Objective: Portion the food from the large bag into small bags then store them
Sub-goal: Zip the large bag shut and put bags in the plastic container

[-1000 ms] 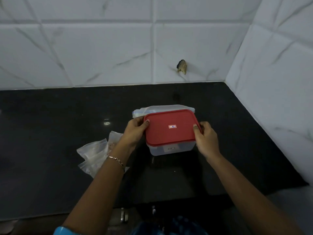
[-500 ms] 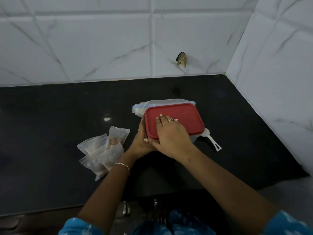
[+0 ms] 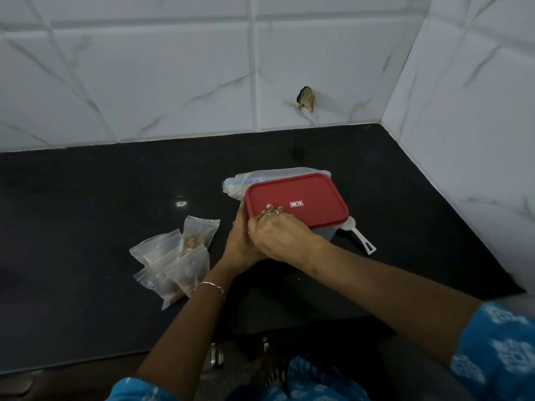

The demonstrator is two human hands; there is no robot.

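Bends the right grip [image 3: 278, 235] over the near-left corner of the red lid [image 3: 298, 199], fingertips curled on top. Braces the container [image 3: 326, 232] from its left side with the left grip [image 3: 238, 241]; cannot tell how far those fingers close, being covered. Sets the lid's long axis left to right. Places the small bags [image 3: 179, 256] heaped on the surface [image 3: 86, 212] just left of the left grip, the nearer one. Probably calls for lifting the lid first.
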